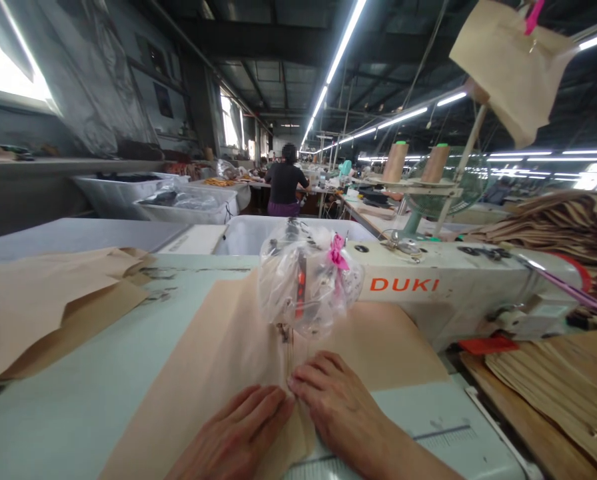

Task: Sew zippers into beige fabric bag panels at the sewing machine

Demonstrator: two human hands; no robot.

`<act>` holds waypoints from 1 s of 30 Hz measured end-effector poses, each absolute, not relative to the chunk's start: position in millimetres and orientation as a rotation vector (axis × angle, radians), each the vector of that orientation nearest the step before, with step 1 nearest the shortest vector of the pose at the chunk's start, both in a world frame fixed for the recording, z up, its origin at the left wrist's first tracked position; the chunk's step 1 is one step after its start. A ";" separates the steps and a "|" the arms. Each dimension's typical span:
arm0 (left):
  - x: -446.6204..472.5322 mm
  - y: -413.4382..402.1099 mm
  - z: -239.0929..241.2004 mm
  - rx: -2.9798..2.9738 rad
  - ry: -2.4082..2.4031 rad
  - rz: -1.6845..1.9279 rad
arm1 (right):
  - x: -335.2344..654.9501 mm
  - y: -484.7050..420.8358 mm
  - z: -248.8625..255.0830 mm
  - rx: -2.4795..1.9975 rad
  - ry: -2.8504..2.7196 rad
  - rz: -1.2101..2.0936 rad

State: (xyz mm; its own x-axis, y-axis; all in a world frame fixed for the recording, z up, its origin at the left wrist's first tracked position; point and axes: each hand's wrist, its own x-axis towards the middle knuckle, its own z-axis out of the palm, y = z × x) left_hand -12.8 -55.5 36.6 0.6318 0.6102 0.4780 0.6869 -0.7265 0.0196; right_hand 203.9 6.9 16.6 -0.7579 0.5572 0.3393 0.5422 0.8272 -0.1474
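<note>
A beige piece of fabric [208, 360] lies under the needle area of a sewing machine [458, 287], which has "DUKI" in orange on its arm. Clear plastic tied with a pink strip [337, 252] wraps the machine's head. My left hand [241, 427] rests flat on the fabric, fingers stretched out and close together, tips at a seam line. Across the seam, my right hand [333, 400] lies with its fingers extended and its tips pressing the cloth just in front of the presser foot [283, 332]. Both thumbs are mostly hidden.
More beige fabric pieces [53, 307] lie at the left of the table. Stacked brown cloth [558, 380] sits at the right, beside a red piece [488, 345]. Thread cones [396, 162] stand behind the machine. White bins [191, 203] and a seated person [286, 180] are farther back.
</note>
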 end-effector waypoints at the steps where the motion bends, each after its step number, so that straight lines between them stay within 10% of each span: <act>1: -13.8 -51.9 36.2 -2.690 -1.081 -0.684 | 203.4 10.2 16.7 -0.824 -2.636 0.057; 30: -17.6 18.6 63.2 -3.080 -1.986 -1.048 | 192.8 14.3 16.8 -0.961 -2.480 -0.178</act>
